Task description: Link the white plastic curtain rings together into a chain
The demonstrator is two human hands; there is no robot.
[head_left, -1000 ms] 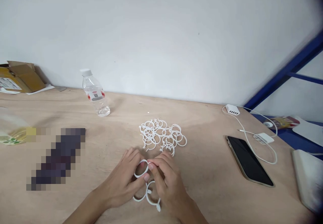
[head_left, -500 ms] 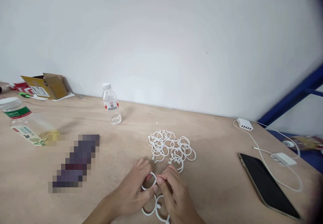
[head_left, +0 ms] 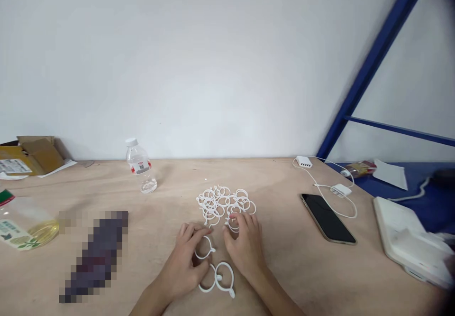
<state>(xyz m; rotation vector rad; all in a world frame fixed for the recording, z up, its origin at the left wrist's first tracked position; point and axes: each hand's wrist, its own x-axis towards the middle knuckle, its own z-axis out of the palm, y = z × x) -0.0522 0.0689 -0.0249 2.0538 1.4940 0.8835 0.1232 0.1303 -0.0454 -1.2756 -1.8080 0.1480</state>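
A heap of white plastic rings (head_left: 224,203) lies on the wooden table (head_left: 284,259) in front of me. My left hand (head_left: 188,261) pinches one white ring (head_left: 204,248) between thumb and fingers, just short of the heap. My right hand (head_left: 244,248) reaches to the heap's near edge, its fingers curled over the closest rings. Two joined white rings (head_left: 219,278) lie flat on the table between my wrists.
A clear water bottle (head_left: 140,165) stands behind the heap to the left. A bottle of yellow liquid (head_left: 24,225) lies at the far left, a cardboard box (head_left: 26,156) behind it. A black phone (head_left: 327,218), white charger and cable (head_left: 330,186) sit to the right.
My right hand let go of the ring that both hands held and moved forward to the heap. My left hand keeps that ring. The view tilted up and shifted.
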